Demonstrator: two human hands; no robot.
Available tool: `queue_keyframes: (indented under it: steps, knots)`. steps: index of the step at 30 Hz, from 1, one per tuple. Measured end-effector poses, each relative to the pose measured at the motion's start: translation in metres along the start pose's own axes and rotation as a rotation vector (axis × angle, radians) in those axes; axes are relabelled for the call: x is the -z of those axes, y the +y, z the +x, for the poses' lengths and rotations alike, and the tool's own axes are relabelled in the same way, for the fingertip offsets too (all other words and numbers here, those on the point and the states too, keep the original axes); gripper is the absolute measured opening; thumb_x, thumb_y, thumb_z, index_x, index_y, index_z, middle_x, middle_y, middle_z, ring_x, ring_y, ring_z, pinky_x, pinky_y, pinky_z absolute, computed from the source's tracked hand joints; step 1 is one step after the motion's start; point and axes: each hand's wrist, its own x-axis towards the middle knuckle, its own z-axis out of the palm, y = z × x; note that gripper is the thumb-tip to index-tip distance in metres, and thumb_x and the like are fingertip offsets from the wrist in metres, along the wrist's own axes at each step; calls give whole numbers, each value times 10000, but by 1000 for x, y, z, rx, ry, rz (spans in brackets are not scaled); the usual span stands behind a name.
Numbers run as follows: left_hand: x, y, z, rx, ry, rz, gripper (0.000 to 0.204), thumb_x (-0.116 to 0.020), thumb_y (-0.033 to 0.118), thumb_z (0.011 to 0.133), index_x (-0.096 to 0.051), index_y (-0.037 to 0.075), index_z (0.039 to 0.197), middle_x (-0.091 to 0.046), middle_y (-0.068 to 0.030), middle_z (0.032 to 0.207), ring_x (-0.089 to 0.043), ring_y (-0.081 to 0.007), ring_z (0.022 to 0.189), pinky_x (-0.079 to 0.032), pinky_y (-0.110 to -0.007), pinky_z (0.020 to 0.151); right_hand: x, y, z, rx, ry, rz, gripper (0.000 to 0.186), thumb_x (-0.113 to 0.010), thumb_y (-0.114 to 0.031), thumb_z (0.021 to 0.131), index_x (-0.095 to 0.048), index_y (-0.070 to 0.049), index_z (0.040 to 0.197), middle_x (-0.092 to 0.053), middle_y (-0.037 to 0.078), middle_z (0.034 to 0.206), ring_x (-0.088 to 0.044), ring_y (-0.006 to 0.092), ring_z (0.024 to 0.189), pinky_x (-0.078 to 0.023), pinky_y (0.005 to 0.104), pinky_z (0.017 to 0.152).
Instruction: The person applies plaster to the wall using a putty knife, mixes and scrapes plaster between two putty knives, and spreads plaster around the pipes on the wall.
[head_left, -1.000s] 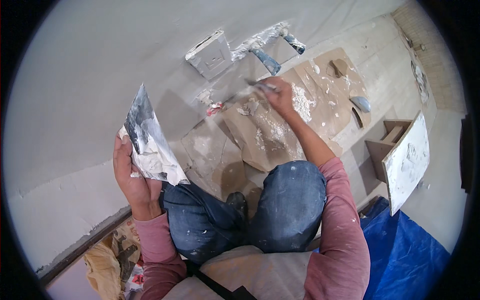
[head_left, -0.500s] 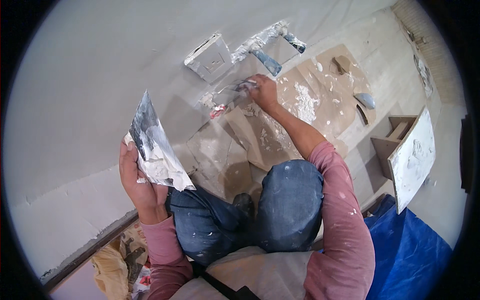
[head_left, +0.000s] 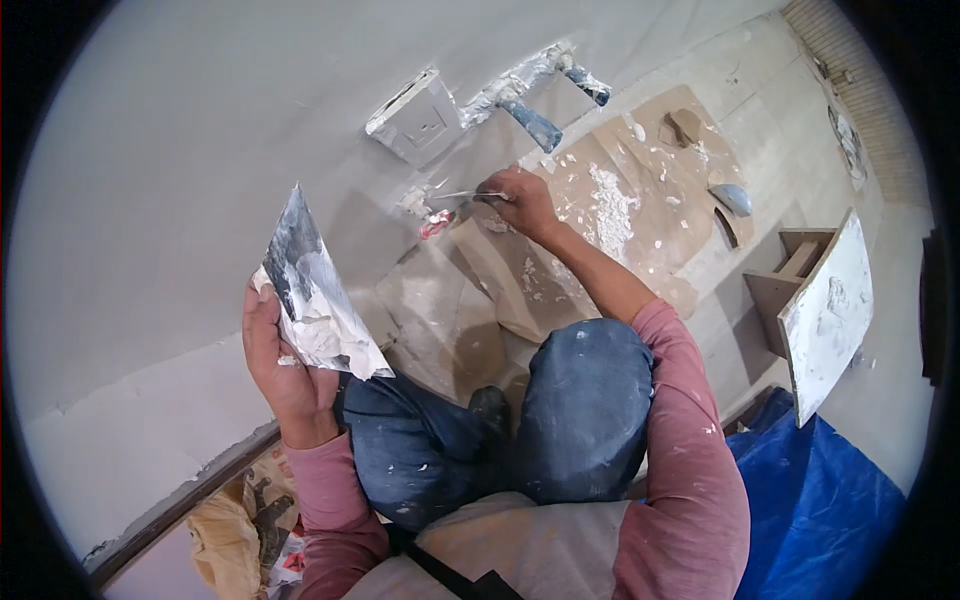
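My left hand [head_left: 278,360] is closed around the underside of a steel trowel [head_left: 296,245], whose handle is hidden. A heap of white putty [head_left: 325,330] clings to the lower half of its blade. Farther out, my right hand [head_left: 518,200] grips a thin-bladed putty knife [head_left: 462,194], seen nearly edge-on. The knife points left, close to a putty-smeared patch [head_left: 412,202] low on the grey wall. Just below that patch is a small red piece [head_left: 435,224]. Above it, a white wall socket [head_left: 420,122] sits in the wall with putty along its upper edge.
Two blue pipe stubs [head_left: 532,126] jut from the wall beside the socket. Brown paper [head_left: 660,180] with putty crumbs covers the floor ahead. A putty-smeared white board [head_left: 828,310] rests on a wooden stand at right, near a blue tarp [head_left: 800,500]. Bags [head_left: 225,535] lie at lower left.
My right hand has come slightly down and toward me with the putty knife, whose blade now shows as a thin line. The trowel in my left hand has barely shifted.
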Motion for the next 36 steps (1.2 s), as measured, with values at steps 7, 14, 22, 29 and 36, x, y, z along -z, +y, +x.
queue_keyframes:
  steps: [7,14,22,29,36]
  knots:
    - [-3,3,1,2,-9,23,398,-442,178,1045,-494,-11,1391,-623,-107,1296,-603,-199,1188,-466,-343,1025,-4,5,14,14,205,-22,202,-769,-115,724,-730,-111,922,-686,84,857,-650,314,772,-531,418,697]
    - [2,2,0,1,-31,-2,395,-434,177,1053,-491,-19,1392,-627,-103,1292,-603,-196,1191,-465,-343,1028,72,55,8,-385,594,-79,172,-739,-128,806,-756,-54,960,-729,154,852,-712,288,775,-553,370,719]
    - [-5,0,1,-3,-54,-19,392,-453,171,1042,-495,-16,1383,-632,-105,1281,-617,-199,1166,-481,-340,1011,49,11,-13,-16,94,7,259,-729,-63,706,-758,-99,960,-732,83,966,-696,289,919,-551,385,823]
    - [-3,3,2,10,-9,0,376,-440,178,1038,-508,-5,1360,-631,-100,1269,-618,-199,1157,-485,-340,994,16,-51,31,102,101,2,269,-718,-51,689,-707,-134,945,-681,34,925,-653,251,851,-544,371,718]
    - [-16,3,0,-28,140,55,310,-468,178,1033,-534,-33,1250,-657,-122,1145,-658,-193,1027,-528,-326,894,19,-30,41,109,241,-47,246,-716,-68,675,-711,-115,916,-684,63,873,-661,269,782,-546,384,682]
